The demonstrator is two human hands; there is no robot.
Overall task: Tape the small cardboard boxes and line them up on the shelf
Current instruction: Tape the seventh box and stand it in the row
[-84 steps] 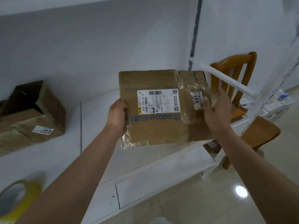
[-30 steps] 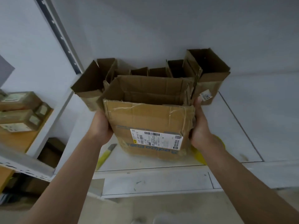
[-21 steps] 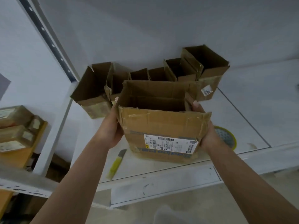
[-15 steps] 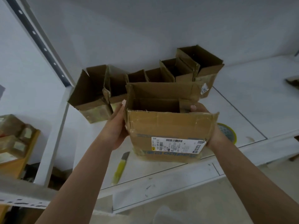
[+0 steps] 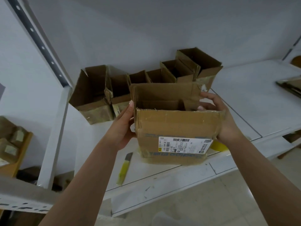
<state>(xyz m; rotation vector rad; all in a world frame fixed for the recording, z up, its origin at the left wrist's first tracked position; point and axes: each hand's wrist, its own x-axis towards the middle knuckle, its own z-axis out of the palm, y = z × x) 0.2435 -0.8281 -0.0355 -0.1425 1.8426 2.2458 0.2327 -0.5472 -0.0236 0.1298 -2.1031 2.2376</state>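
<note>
The left hand [image 5: 123, 128] gripped the left side of an open cardboard box [image 5: 175, 128], thumb up along the corner, while the right hand [image 5: 219, 118] clasped the right side, its fingers [image 5: 205, 98] curled over the top edge. Both hands held the box upright over the front part of the white shelf [image 5: 254, 101], top flaps standing open, a white shipping label [image 5: 184, 145] with a barcode facing the camera low on its front; whether the box's base touched the shelf could not be told. Behind it, against the wall, a row of open boxes [image 5: 146, 79] stood side by side on the shelf, the largest [image 5: 92, 97] at the left end and another tall one [image 5: 202, 66] at the right. A yellow-handled utility knife [image 5: 124, 168] lay on the shelf below the left wrist. A yellow tape roll [image 5: 219, 146] showed partly behind the box's lower right corner. At far left, taped parcels [image 5: 9, 141] sat on a wooden surface.
</note>
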